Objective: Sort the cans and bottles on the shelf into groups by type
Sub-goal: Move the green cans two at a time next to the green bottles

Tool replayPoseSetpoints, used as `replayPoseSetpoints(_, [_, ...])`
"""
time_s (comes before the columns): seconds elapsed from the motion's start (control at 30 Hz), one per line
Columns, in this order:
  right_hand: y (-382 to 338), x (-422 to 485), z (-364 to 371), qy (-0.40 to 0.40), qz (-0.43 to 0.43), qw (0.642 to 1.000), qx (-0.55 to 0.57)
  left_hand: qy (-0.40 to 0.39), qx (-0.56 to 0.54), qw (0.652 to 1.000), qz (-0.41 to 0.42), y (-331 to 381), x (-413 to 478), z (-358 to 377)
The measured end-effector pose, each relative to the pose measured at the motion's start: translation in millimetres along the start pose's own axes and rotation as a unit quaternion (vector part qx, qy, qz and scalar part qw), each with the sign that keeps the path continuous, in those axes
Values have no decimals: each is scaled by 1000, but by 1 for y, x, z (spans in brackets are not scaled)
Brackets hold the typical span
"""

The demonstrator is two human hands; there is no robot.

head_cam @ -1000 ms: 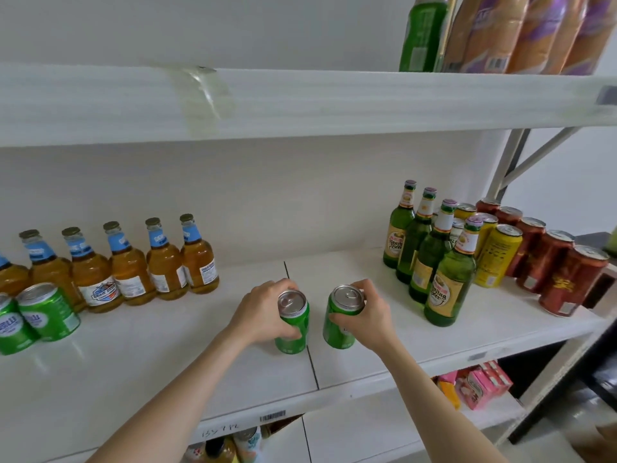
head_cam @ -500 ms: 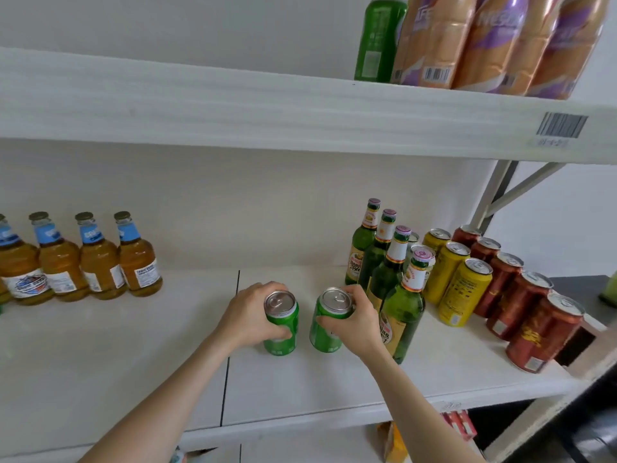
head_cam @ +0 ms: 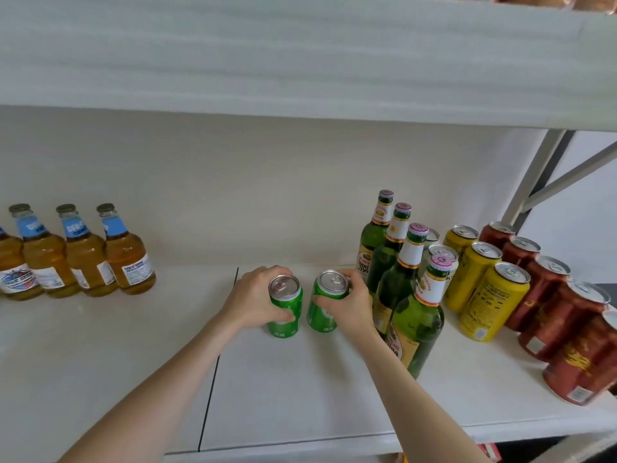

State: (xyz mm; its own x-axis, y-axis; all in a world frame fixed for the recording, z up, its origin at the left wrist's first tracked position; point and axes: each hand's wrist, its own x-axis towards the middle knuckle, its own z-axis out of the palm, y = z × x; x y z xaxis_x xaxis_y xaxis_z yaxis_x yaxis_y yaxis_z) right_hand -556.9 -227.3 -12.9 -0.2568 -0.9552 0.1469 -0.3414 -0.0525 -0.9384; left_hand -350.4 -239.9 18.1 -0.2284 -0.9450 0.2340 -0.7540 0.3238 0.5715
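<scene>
Two green cans stand upright side by side on the white shelf [head_cam: 300, 396]. My left hand [head_cam: 253, 299] wraps the left green can [head_cam: 286, 307], and my right hand [head_cam: 350, 305] grips the right green can [head_cam: 325, 300]. Just right of my right hand stands a row of green glass bottles [head_cam: 417, 315]. Beyond them are yellow cans [head_cam: 490, 299] and red cans [head_cam: 564, 315]. Amber bottles with blue neck labels [head_cam: 83, 255] line the back left.
The upper shelf board [head_cam: 300, 55] hangs low over the work area. A grey metal brace [head_cam: 541, 182] rises at the right end. A seam [head_cam: 213, 379] splits the shelf surface into two panels.
Both hands have carried the two green cans rightward along the shelf, closer to the green bottles. The view has shifted right, so the green cans at far left are out of frame.
</scene>
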Motion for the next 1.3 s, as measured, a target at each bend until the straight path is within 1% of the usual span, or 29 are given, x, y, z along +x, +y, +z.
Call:
replayPoseSetpoints(0.23, [12,42,20,17,14,1000,9,-11,-1,1000,9,-16,39,12])
replayPoseSetpoints(0.37, [16,65,27,41,31,999,2,-19,-8,1000,12,-23,55,20])
replayPoseSetpoints(0.5, [20,82,31,49,52,997,-14,-26,-11,999,17,-28,65,26])
replayPoseSetpoints(0.77, [22,91,36,50,43,998,-18,-28,-24,999,17,-36,71,30])
replayPoseSetpoints(0.87, [23,89,35,45,38,998,-8,-30,-51,998,8,-38,70,31])
replayPoseSetpoints(0.93, [25,87,35,39,39,998,8,-40,-90,995,-5,-40,69,32])
replayPoseSetpoints(1.0, [29,82,33,37,54,997,30,-56,-145,987,-34,-45,67,34])
replayPoseSetpoints(1.07, [34,72,31,45,88,994,54,-76,-185,978,-62,-51,62,38])
replayPoseSetpoints(1.17, [43,54,27,60,114,989,69,-103,-221,965,-96,-60,50,45])
replayPoseSetpoints(1.3, [47,31,20,61,102,991,63,-119,-235,958,-111,-68,35,52])
